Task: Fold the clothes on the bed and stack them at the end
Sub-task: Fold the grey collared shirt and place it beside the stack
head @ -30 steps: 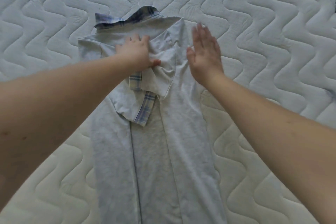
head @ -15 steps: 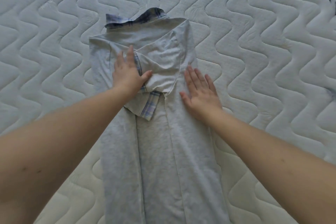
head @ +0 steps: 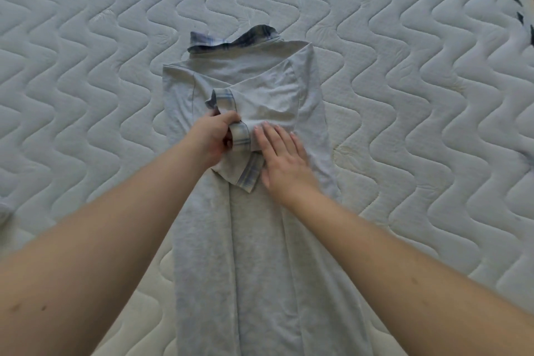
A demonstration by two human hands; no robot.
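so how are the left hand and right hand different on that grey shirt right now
The left hand has its fingers curled, gripping the plaid-trimmed sleeve cuff of the grey cotton shirt; the right hand lies flat with straight fingers and grips nothing. The left hand sits on the shirt's left half, the right hand just beside the cuff toward the shirt's right half. Both touch the shirt, which is spread on the white quilted mattress.
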